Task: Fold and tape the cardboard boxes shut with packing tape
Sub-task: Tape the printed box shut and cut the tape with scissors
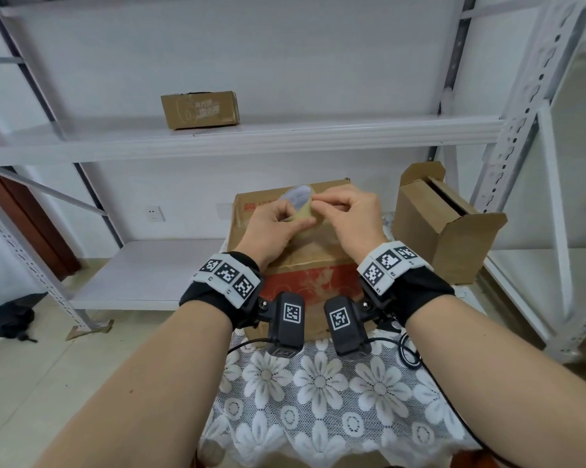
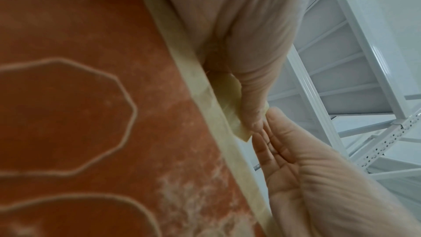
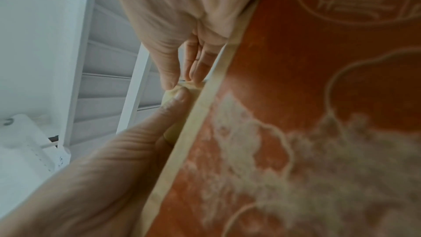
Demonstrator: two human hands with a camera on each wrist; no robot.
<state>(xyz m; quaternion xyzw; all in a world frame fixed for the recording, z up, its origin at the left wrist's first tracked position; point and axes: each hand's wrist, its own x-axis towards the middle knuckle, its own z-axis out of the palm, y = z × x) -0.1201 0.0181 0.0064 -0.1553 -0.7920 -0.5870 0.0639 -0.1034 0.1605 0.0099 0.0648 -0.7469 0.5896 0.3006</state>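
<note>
You are holding a roll of packing tape (image 1: pixel 300 211) above the top of the large cardboard box (image 1: pixel 305 265) that is standing in front of you on the floral lace tablecloth (image 1: pixel 318 393). Your left hand (image 1: pixel 273 228) is curling around the roll, and your right hand (image 1: pixel 350 214) is pinching at the roll's rim with thumb and fingertips. In the left wrist view a short, pale yellowish free end of tape (image 2: pixel 230 107) is showing beside your fingers. The roll is translucent tan with a whitish inner face.

The big box is plain brown with a red printed band across its front, bearing pale cloud-like outlines and a round seal of characters too blurred to read; a small red mark near its top left corner is also unreadable. A smaller brown box (image 1: pixel 448 224) is standing open, flaps up, just to the right. On the white metal shelf (image 1: pixel 285 136) behind, a shut carton (image 1: pixel 200 109) is carrying faint white printed characters you cannot make out.
</note>
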